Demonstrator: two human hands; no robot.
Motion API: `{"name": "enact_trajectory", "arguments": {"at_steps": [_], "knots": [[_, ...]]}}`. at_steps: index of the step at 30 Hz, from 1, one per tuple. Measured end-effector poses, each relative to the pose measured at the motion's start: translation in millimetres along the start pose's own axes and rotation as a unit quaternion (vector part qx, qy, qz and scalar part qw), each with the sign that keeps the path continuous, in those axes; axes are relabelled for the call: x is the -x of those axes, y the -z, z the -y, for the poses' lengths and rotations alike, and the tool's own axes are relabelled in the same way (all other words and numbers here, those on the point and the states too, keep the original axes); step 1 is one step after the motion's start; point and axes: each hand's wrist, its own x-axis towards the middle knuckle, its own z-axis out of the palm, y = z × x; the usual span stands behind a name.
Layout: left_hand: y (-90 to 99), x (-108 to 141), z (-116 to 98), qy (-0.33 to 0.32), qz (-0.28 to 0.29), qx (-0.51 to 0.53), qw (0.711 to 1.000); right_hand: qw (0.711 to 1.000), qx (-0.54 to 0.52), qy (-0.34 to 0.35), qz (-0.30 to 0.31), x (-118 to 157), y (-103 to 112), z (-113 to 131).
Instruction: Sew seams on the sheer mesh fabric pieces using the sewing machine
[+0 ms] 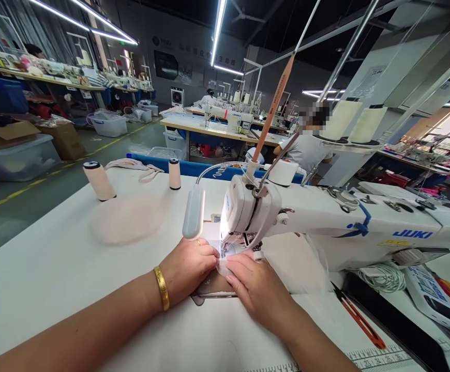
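Observation:
A small piece of thin, sheer whitish fabric [222, 268] lies under the lit needle area of a white sewing machine [244, 206]. From the left, my left hand [194, 266], with a gold bracelet at the wrist, has its fingers closed on the fabric's edge beside the presser foot [223, 252]. On the other side, my right hand [258, 284] holds the same piece, its fingers bent over it close to the foot. My fingers cover part of the fabric. A sheer pale fabric piece [295, 261] rests under the machine arm, behind my right hand.
Two thread cones, one left [99, 181] and one farther back [174, 174], stand near a round sheer fabric piece [128, 220]. An orange cutter [360, 318], black case [395, 320] and ruler [388, 356] lie at right. A person [308, 150] sits beyond the machine.

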Motion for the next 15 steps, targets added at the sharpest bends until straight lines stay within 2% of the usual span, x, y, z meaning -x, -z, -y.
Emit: {"name": "enact_trajectory", "arguments": {"at_steps": [6, 11, 15], "knots": [[-3.6, 0.0, 5.1, 0.018, 0.002, 0.006, 1.000, 1.000, 0.001, -0.008, -0.015, -2.9, -2.0, -1.3], [-4.7, 0.6, 7.0, 0.042, 0.027, 0.003, 0.999, 1.000, 0.001, -0.013, -0.026, -1.8, -3.1, -1.3], [-2.9, 0.7, 5.2, 0.089, 0.059, 0.016, 0.994, 0.999, 0.000, -0.010, -0.036, -0.7, -3.2, -1.1]]}}
